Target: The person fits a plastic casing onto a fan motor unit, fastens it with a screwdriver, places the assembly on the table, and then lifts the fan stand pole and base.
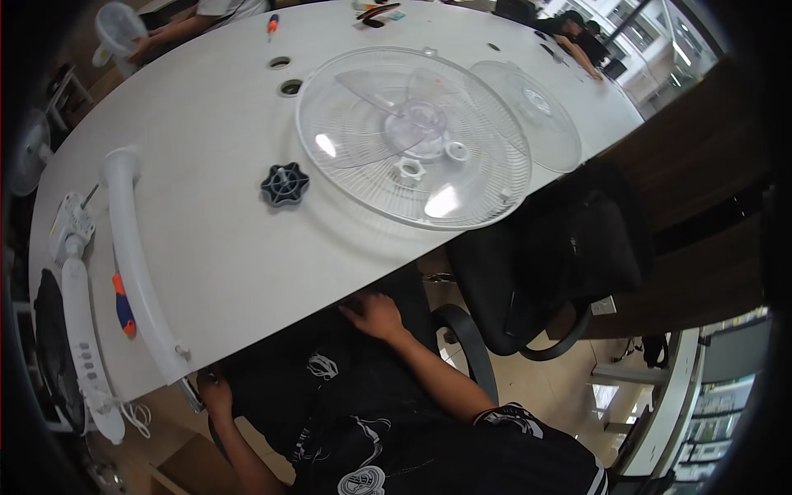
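My left hand (216, 396) is below the table's front edge, beside a thin metal piece (191, 394); its fingers are dark and too unclear to read. My right hand (378, 316) rests over my lap near the table edge, fingers loosely apart, with nothing visible in it. On the white table (223, 264) lie a dark star-shaped knob (285, 185) and a round fan grille (346, 186). Clear fan blades (425, 122), a white nut (409, 171) and a small white ring (457, 151) appear within the grille's outline.
At left are a curved white tube (134, 247), an orange-and-blue screwdriver (124, 305) and a white fan stand part (82, 330). A second grille (557, 124) lies at right. Black chairs (569, 247) flank the table; people (569, 33) sit across it.
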